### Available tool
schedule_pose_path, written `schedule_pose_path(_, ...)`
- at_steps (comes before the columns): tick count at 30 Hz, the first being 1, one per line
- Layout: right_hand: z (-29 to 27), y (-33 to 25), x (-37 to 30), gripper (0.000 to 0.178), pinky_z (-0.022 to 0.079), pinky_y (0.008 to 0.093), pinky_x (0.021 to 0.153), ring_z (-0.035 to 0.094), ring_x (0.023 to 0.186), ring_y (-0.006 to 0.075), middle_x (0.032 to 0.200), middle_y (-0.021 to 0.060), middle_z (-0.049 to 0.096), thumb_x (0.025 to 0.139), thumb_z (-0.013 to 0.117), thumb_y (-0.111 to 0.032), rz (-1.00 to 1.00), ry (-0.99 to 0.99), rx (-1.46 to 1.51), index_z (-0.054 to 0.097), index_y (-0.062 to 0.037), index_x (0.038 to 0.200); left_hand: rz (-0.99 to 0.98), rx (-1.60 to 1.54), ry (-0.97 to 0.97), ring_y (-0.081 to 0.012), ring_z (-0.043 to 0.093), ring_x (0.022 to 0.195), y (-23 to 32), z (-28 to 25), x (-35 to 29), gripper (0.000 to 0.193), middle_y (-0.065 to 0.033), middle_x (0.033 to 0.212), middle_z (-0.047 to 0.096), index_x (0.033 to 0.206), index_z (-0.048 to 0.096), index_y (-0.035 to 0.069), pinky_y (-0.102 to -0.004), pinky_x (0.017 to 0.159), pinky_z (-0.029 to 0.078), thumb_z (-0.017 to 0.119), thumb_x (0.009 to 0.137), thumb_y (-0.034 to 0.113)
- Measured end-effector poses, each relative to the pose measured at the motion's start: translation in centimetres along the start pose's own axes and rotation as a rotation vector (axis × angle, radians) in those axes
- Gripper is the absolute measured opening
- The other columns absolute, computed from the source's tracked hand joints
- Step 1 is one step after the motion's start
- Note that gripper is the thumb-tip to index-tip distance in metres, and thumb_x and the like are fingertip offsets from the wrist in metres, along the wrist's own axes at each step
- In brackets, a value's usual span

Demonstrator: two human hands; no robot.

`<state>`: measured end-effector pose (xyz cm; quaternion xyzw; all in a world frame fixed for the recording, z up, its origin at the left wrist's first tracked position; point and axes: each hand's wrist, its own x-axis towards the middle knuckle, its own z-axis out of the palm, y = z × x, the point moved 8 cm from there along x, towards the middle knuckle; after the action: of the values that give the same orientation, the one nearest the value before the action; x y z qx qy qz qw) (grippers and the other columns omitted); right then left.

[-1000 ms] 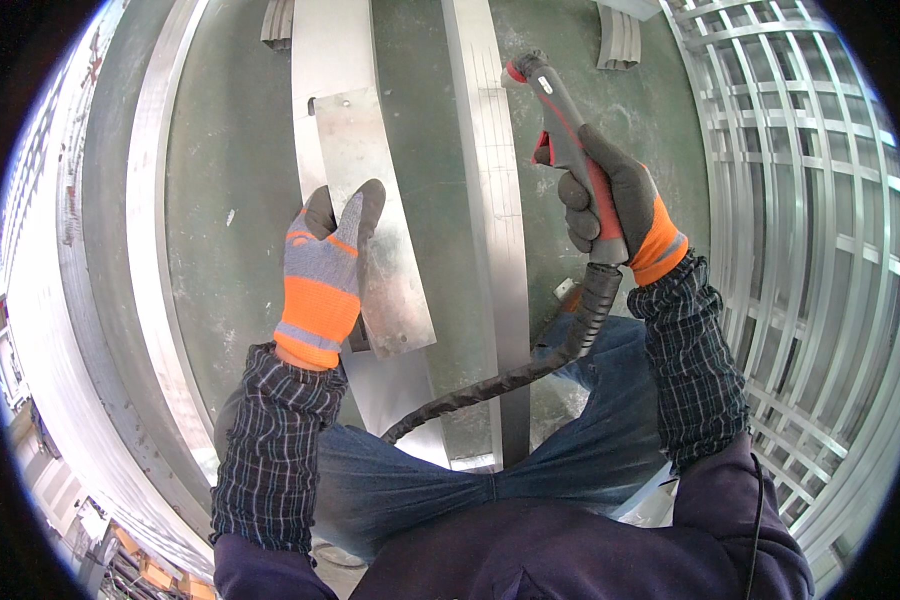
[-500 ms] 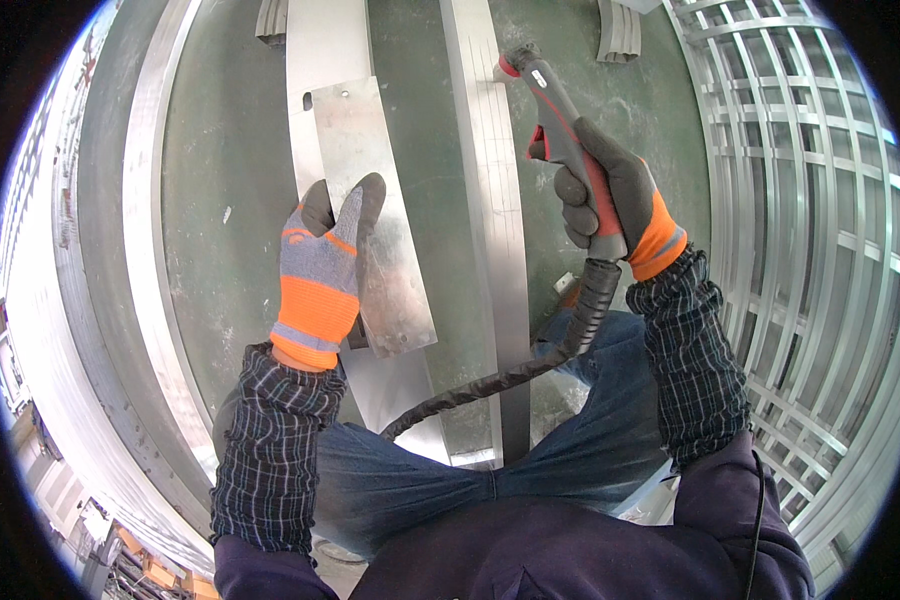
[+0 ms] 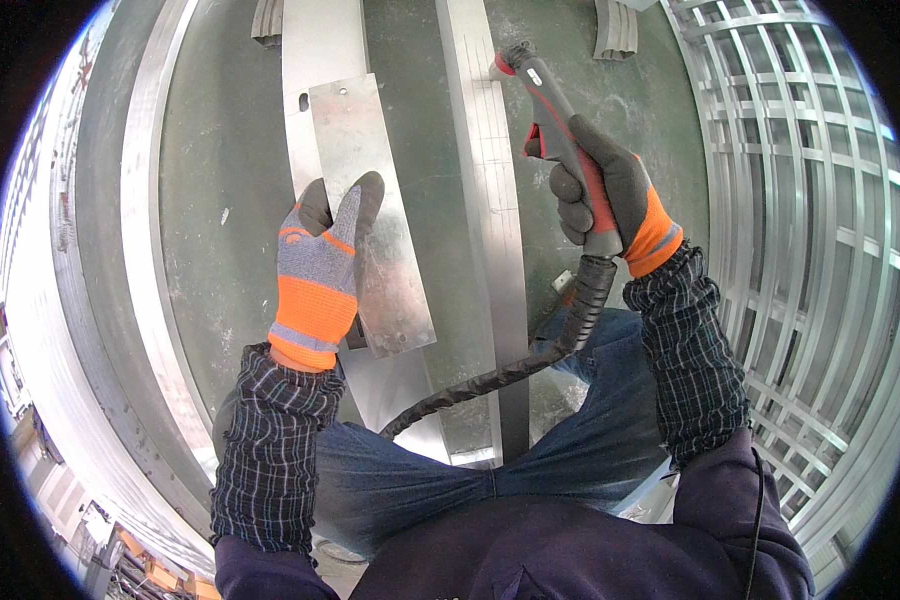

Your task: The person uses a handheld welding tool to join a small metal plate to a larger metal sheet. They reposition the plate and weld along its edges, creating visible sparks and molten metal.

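My left hand (image 3: 315, 250), in a grey and orange glove, is closed on the left edge of a flat metal plate (image 3: 370, 190), one finger lying along its top face. The plate has small holes near its ends and lies aslant over a long metal strip (image 3: 322, 35). My right hand (image 3: 610, 195) is wrapped round the red and black handle of a welding torch (image 3: 580, 150). The torch's head points up and away, close to a square metal bar (image 3: 480, 150). From its lower end a black-wrapped cable (image 3: 510, 375) runs down across my legs.
Long metal rails (image 3: 155, 200) line the left side. On the right stands a large grid of silvery bars (image 3: 790, 200). Short ribbed metal pieces (image 3: 616, 30) lie on the green floor (image 3: 230, 150) at the far side. My knees flank the square bar.
My right hand and the torch have shifted very slightly left. The left hand and the plate stay almost as they were.
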<state>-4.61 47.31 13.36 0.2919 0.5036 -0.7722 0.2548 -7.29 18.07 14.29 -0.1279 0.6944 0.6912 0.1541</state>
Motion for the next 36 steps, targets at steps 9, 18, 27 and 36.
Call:
schedule_pose_path(9, -0.8, 0.3, 0.2, 0.049, 0.044, 0.0273, 0.037, 0.052, 0.043, 0.0105, 0.066, -0.0009, 0.056, 0.106, 0.048, -0.052, 0.007, 0.07, -0.051, 0.057, -0.0061, 0.123, 0.007, 0.134, 0.009, -0.0123, 0.065, 0.095, 0.3, -0.1, 0.1, 0.031, -0.0046, 0.108, 0.073, 0.118, 0.072, 0.0, -0.0266, 0.084, 0.051, 0.076, 0.096, 0.022)
schedule_pose_path(18, -1.1, 0.4, 0.8, 0.057, 0.05, 0.0331, 0.041, 0.058, 0.049, 0.0138, 0.073, 0.0036, 0.06, 0.099, 0.056, -0.056, -0.016, -0.029, -0.062, 0.057, -0.0015, 0.115, 0.023, 0.074, -0.013, -0.0102, 0.066, 0.097, 0.4, 0.2, -0.1, 0.038, -0.0072, 0.113, 0.075, 0.125, 0.068, -0.004, -0.0242, 0.083, 0.051, 0.071, 0.1, 0.025)
schedule_pose_path(27, -1.1, 0.4, 0.7, 0.057, 0.051, 0.0328, 0.041, 0.058, 0.048, 0.0147, 0.073, 0.0038, 0.061, 0.099, 0.057, -0.057, -0.002, 0.016, -0.075, 0.06, -0.0038, 0.12, 0.017, 0.104, -0.013, -0.0088, 0.063, 0.095, 0.4, 0.2, 0.0, 0.04, -0.006, 0.111, 0.074, 0.126, 0.068, -0.004, -0.0235, 0.082, 0.05, 0.072, 0.099, 0.026)
schedule_pose_path(36, -1.0, 0.3, 0.5, 0.053, 0.046, 0.0296, 0.044, 0.053, 0.047, 0.0099, 0.07, -0.0018, 0.055, 0.101, 0.053, -0.057, 0.009, 0.133, -0.263, 0.06, -0.0097, 0.125, 0.012, 0.063, 0.018, -0.0095, 0.062, 0.092, 0.6, -0.2, 0.1, 0.034, -0.0046, 0.106, 0.072, 0.119, 0.067, -0.005, -0.0249, 0.078, 0.05, 0.071, 0.1, 0.023)
